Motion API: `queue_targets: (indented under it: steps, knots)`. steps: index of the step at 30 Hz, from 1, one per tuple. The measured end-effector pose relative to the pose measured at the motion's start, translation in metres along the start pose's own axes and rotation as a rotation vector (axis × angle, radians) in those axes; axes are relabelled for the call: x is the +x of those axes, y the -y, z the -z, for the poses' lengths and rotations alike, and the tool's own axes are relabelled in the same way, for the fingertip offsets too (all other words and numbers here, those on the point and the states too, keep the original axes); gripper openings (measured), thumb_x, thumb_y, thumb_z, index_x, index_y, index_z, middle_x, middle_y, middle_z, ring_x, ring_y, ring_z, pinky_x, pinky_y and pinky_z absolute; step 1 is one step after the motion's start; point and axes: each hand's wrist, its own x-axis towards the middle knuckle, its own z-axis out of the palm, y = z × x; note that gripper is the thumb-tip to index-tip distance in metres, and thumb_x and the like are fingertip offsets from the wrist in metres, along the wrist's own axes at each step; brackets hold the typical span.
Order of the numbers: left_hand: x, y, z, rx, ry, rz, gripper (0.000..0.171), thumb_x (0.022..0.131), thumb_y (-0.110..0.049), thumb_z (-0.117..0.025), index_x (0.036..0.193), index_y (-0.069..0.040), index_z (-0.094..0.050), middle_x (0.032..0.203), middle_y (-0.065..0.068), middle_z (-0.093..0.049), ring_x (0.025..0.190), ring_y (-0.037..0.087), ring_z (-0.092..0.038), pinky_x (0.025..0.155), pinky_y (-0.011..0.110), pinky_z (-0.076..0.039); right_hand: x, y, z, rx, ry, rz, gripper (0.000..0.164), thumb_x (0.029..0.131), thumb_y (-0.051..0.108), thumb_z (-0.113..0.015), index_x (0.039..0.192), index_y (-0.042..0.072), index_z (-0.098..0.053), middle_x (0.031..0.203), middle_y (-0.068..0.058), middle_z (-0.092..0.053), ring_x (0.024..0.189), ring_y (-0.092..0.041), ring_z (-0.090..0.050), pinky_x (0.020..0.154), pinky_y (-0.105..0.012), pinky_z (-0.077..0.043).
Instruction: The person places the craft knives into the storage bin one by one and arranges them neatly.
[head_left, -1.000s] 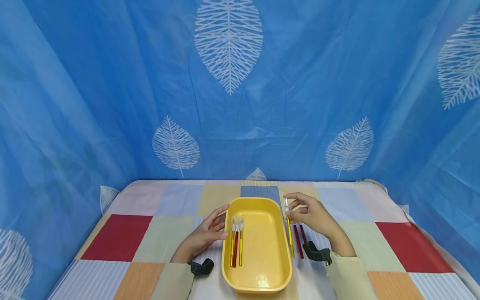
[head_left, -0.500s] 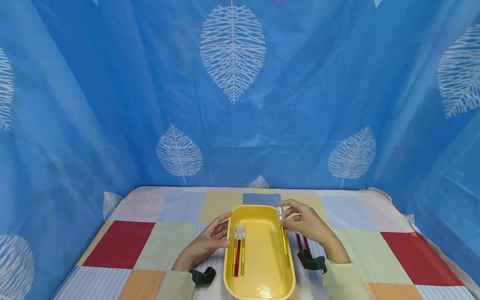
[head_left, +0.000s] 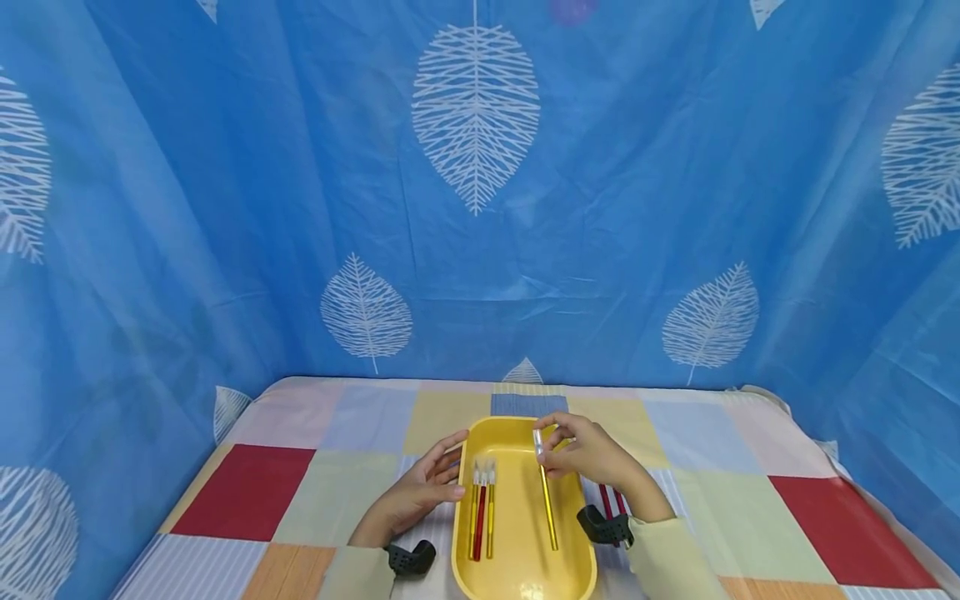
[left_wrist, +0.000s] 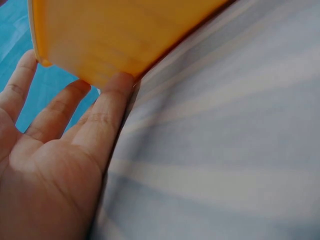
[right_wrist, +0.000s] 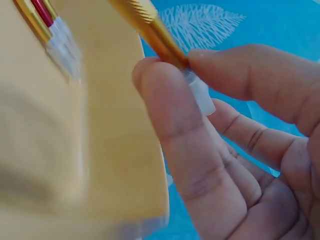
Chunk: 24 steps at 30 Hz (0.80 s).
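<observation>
In the head view a yellow plastic tray (head_left: 522, 558) lies lengthwise before me. My left hand (head_left: 411, 502) rests its fingertips along the tray's left wall, fingers fairly straight, as the left wrist view also shows. Thumb and fingers of my right hand (head_left: 588, 457) pinch a gold craft knife (head_left: 547, 508) near its clear cap, above the right half of the tray. Its knurled grip shows in the right wrist view. Inside the tray at left, a gold knife (head_left: 473, 521), a red knife (head_left: 481, 529) and another gold knife (head_left: 491, 525) lie side by side, capped ends away from me.
Two red handles (head_left: 605, 500) lie on the cloth right of the tray, partly hidden by my right forearm and its wrist camera (head_left: 604, 527). A patchwork cloth (head_left: 352, 492) covers the table. Blue leaf-print curtains (head_left: 480, 292) hang on the visible sides.
My right hand has carried the gold knife leftward, from beside the tray's right edge to over its inside. My left hand keeps its place at the tray wall. The head view tilted up slightly.
</observation>
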Motion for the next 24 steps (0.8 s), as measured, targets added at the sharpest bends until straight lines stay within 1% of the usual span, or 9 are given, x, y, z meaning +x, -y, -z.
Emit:
queue_targets:
  steps: [4, 7, 12, 18, 24]
  knots:
    - [0.0, 0.0, -0.001, -0.002, -0.009, 0.01, 0.093, 0.102, -0.01, -0.073, 0.174, -0.005, -0.014, 0.177, 0.027, -0.019, 0.161, 0.045, -0.028, 0.12, 0.042, -0.046, 0.006, 0.002, -0.005, 0.005, 0.024, -0.028, 0.05, 0.098, -0.001, -0.071, 0.141, -0.017, -0.051, 0.095, -0.014, -0.067, 0.082, -0.029, -0.077, 0.081, -0.046, -0.067]
    - [-0.001, 0.0, -0.002, -0.007, -0.021, 0.016, 0.093, 0.102, -0.011, -0.074, 0.174, -0.006, -0.015, 0.177, 0.026, -0.02, 0.161, 0.045, -0.029, 0.12, 0.044, -0.045, 0.01, 0.003, -0.008, 0.005, 0.04, -0.047, 0.046, 0.098, -0.002, -0.071, 0.138, -0.017, -0.052, 0.09, -0.012, -0.067, 0.082, -0.032, -0.077, 0.08, -0.047, -0.067]
    - [-0.001, 0.001, -0.001, -0.01, -0.033, 0.014, 0.093, 0.101, -0.011, -0.074, 0.173, -0.006, -0.016, 0.176, 0.026, -0.021, 0.16, 0.044, -0.031, 0.119, 0.044, -0.046, 0.015, 0.005, -0.013, -0.003, 0.059, -0.075, 0.04, 0.099, -0.005, -0.071, 0.134, -0.016, -0.054, 0.087, -0.011, -0.068, 0.079, -0.032, -0.077, 0.079, -0.048, -0.067]
    - [0.0, 0.001, -0.001, -0.013, -0.024, 0.014, 0.092, 0.102, -0.009, -0.073, 0.174, -0.006, -0.016, 0.176, 0.027, -0.021, 0.16, 0.045, -0.03, 0.12, 0.045, -0.046, 0.022, 0.008, -0.019, -0.006, 0.078, -0.109, 0.039, 0.099, -0.005, -0.071, 0.133, -0.014, -0.054, 0.086, -0.013, -0.07, 0.078, -0.033, -0.075, 0.078, -0.049, -0.067]
    - [0.0, 0.001, -0.001, -0.021, -0.016, 0.013, 0.093, 0.101, -0.009, -0.074, 0.174, -0.005, -0.015, 0.176, 0.027, -0.019, 0.161, 0.045, -0.028, 0.119, 0.042, -0.046, 0.03, 0.008, -0.027, -0.005, 0.064, -0.143, 0.038, 0.097, -0.005, -0.073, 0.131, -0.013, -0.056, 0.084, -0.012, -0.072, 0.074, -0.024, -0.074, 0.074, -0.043, -0.067]
